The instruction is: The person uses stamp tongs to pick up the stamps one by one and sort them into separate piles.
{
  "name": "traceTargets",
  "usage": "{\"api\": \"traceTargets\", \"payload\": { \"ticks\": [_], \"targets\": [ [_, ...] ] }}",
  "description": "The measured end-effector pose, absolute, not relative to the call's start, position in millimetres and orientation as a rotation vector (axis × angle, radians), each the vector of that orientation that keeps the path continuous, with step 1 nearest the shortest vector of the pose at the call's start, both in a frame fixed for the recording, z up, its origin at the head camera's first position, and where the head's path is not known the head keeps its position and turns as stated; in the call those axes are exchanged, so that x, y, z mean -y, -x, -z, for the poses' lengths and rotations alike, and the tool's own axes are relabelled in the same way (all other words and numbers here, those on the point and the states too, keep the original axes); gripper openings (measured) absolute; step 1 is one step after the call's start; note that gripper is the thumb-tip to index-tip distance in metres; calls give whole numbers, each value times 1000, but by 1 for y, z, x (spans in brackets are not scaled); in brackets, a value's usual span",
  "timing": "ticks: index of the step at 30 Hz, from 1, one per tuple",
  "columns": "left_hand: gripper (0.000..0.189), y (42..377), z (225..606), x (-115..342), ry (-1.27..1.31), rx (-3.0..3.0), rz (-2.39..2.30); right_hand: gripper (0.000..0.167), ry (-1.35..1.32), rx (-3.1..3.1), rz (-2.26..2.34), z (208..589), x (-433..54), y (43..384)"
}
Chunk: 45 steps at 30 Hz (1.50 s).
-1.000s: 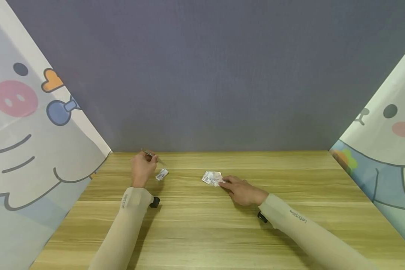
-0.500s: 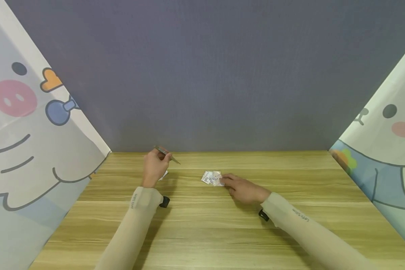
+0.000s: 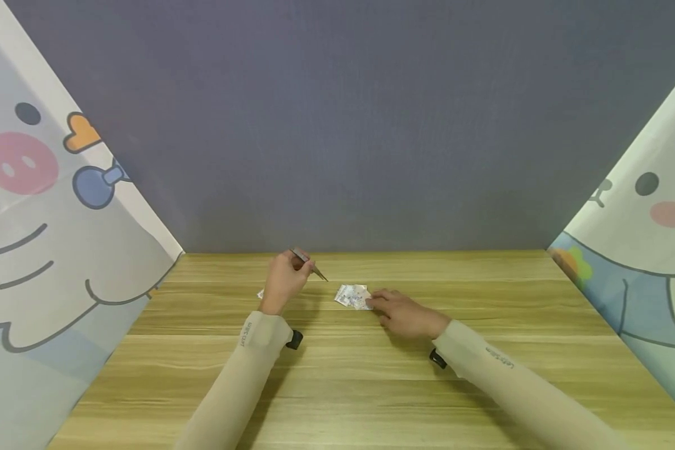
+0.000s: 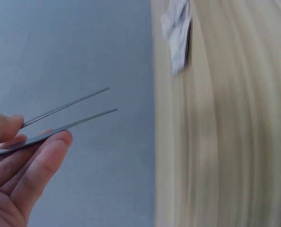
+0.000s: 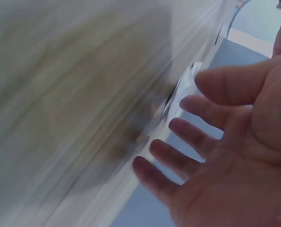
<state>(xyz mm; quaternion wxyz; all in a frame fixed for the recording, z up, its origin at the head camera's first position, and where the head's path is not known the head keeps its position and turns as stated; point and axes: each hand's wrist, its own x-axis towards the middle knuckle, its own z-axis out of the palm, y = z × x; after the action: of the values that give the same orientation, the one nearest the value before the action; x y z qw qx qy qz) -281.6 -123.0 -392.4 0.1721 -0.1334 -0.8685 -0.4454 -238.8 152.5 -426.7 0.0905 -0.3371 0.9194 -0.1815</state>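
Note:
My left hand (image 3: 284,282) pinches a pair of metal tweezers (image 3: 314,269) between thumb and fingers. In the left wrist view the tweezers (image 4: 63,108) have their two tips apart, with nothing between them. Just right of the tips in the head view, a small pile of whitish printed pieces (image 3: 351,295), like flat packets or paper, lies on the table. At the pile's right edge is my right hand (image 3: 406,314), its fingertips at or touching the pieces. Seen from the right wrist, its fingers (image 5: 192,135) are loosely spread and the pieces (image 5: 180,92) look blurred.
Another whitish piece (image 3: 260,294) lies left of my left hand, mostly hidden behind it. The wooden table (image 3: 349,387) meets a grey panel (image 3: 360,137) at the back. Cartoon-printed panels (image 3: 28,269) stand on both sides.
My left hand has moved right with the tweezers, from beside the separate left piece towards the pile. My right hand has barely shifted at the pile's right edge.

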Motion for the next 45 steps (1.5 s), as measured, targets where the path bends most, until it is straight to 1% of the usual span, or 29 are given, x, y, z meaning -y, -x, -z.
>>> {"api": "traceTargets", "payload": {
  "ticks": [4, 12, 24, 29, 36, 45],
  "targets": [
    [7, 282, 396, 104, 444, 2482, 1284, 40, 1030, -2748, 534, 428, -140, 235],
    [8, 285, 400, 82, 461, 2555, 1262, 42, 1089, -2737, 416, 427, -123, 232],
    [7, 287, 407, 78, 451, 2575, 1253, 39, 1009, -2674, 444, 425, -134, 243],
    [9, 288, 412, 73, 457, 2588, 1240, 41, 1024, -2645, 441, 425, -137, 243],
    [10, 289, 419, 66, 380, 2619, 1210, 43, 1056, -2607, 435, 425, -140, 243],
    [9, 292, 425, 62, 358, 2593, 1319, 44, 1064, -2603, 409, 427, -144, 246]
  ]
}}
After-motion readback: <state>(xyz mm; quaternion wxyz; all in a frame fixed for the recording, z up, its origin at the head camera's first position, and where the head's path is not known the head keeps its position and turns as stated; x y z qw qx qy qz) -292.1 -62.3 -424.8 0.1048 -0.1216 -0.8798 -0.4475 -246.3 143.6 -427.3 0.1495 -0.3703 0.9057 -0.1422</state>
